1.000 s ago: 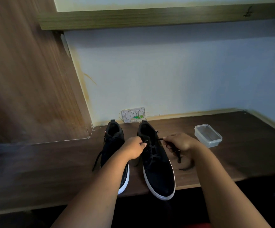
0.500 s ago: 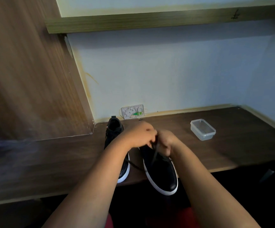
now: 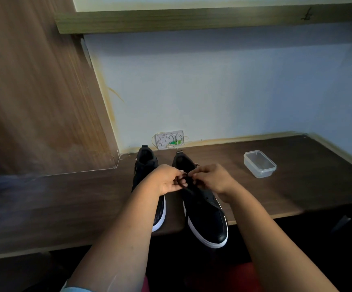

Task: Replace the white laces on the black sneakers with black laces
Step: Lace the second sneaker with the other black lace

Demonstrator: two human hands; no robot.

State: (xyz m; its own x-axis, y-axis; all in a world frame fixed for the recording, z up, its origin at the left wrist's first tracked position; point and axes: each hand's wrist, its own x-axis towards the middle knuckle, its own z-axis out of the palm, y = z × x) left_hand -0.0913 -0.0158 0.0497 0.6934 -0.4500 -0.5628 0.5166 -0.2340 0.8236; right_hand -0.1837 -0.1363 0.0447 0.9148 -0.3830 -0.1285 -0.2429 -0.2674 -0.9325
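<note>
Two black sneakers with white soles stand side by side on the dark wooden desk (image 3: 276,192), toes toward me. The right sneaker (image 3: 206,218) overhangs the desk's front edge. My left hand (image 3: 166,180) and my right hand (image 3: 213,178) meet over its upper eyelets, and the fingers of both pinch a black lace (image 3: 186,187) there. The left sneaker (image 3: 146,163) is partly hidden under my left forearm. No white lace is in sight.
A clear plastic container (image 3: 259,164) sits on the desk to the right of the shoes. A white wall socket (image 3: 168,140) is on the wall just behind them. A wooden side panel (image 3: 34,91) rises at the left, and a shelf (image 3: 192,17) runs overhead.
A second ago my hands were apart with the lace stretched between them; they have since come together over the right sneaker's eyelets and stay there.
</note>
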